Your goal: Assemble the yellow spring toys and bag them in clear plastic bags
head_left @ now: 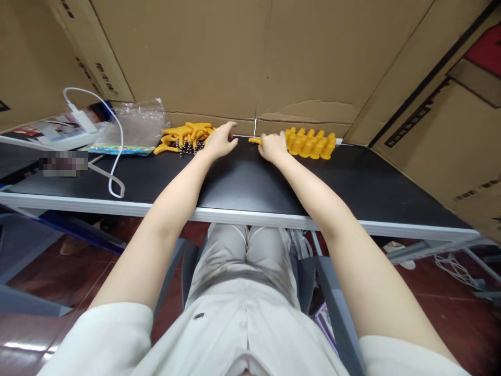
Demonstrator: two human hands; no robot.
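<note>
My right hand [273, 146] pinches a yellow piece [254, 140] beside the row [311, 143]; my left hand [221, 140] lies loose, empty, against the pile [183, 137]. Contents of the bag [135, 125]: unclear.

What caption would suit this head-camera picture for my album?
Left hand by a pile of yellow keychains, right hand pinching a yellow piece beside a tidy row, black table.

Head view, forward and down onto table [246, 180]; close
</note>
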